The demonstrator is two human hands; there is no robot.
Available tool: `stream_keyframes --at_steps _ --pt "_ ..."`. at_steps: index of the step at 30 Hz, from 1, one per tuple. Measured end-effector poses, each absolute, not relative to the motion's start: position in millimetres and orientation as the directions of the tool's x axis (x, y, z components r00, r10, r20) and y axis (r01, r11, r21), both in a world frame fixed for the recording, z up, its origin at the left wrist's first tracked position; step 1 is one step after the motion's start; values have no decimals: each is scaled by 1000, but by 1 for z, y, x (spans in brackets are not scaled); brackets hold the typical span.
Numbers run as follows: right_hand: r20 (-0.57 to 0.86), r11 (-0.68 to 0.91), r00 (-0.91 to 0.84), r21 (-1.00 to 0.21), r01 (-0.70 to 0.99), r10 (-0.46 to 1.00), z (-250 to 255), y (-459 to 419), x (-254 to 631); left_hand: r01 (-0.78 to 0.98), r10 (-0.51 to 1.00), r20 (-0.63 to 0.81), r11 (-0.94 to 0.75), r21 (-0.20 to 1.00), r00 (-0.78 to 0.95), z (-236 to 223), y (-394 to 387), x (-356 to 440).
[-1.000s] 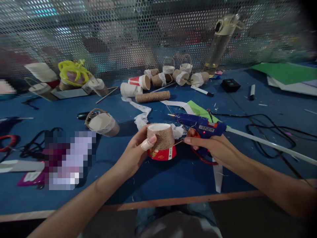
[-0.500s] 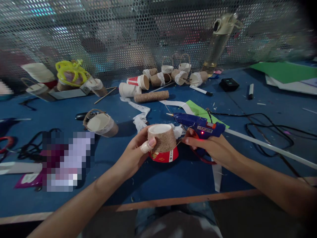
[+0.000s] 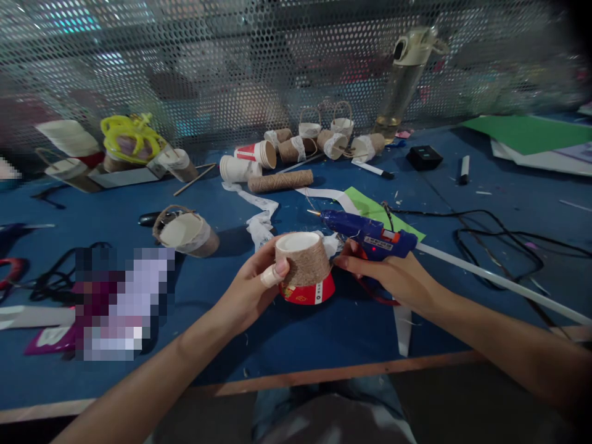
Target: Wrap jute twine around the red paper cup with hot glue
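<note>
My left hand (image 3: 259,280) grips a red paper cup (image 3: 308,292), which is held bottom up above the table. Brown twine (image 3: 303,262) wraps its upper part, leaving a red printed band bare below. At the cup's right side, the fingers of my right hand (image 3: 370,265) pinch the loose twine, though its end is hard to see. A blue glue gun (image 3: 367,231) with a lit red light is just behind the right hand, nozzle pointing left. Below that hand shows a red scissors handle (image 3: 377,296), partly covered.
A twine roll (image 3: 280,180), white lace (image 3: 259,225) and green paper (image 3: 363,200) lie behind the cup. A finished-looking small bucket (image 3: 189,234) stands left; more line the perforated screen (image 3: 259,74). A black cable (image 3: 485,246) loops right, near a bottle (image 3: 400,86).
The view has shifted slightly. My right fingers are now closer against the cup's side, and the stretch of twine between them and the cup is shorter.
</note>
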State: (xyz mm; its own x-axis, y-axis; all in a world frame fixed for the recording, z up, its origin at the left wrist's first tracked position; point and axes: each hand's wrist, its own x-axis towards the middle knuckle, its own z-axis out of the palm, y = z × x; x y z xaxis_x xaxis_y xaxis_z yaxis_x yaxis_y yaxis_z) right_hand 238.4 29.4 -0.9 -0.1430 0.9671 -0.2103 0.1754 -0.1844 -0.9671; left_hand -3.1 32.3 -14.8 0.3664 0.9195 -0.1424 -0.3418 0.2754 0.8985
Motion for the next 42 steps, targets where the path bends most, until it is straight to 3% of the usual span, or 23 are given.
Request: stream_keyframes --at_steps 13,26,31,36,42 --pt "-245 -228 -63 -952 204 967 -10 27 241 -351 901 -127 287 891 415 -17 31 -2" --pt "-70 -42 -160 -984 175 985 1 24 236 -348 873 -85 278 895 480 -20 31 -3" --pt "-132 -103 -203 -984 147 970 1 24 234 -334 869 -148 332 882 473 -15 31 0" --pt "-103 -96 -195 -994 47 975 7 24 228 -326 855 -161 353 877 493 -11 31 4" --pt "-90 -80 -211 -995 54 973 7 22 230 -264 877 -237 366 892 418 -10 31 -1"
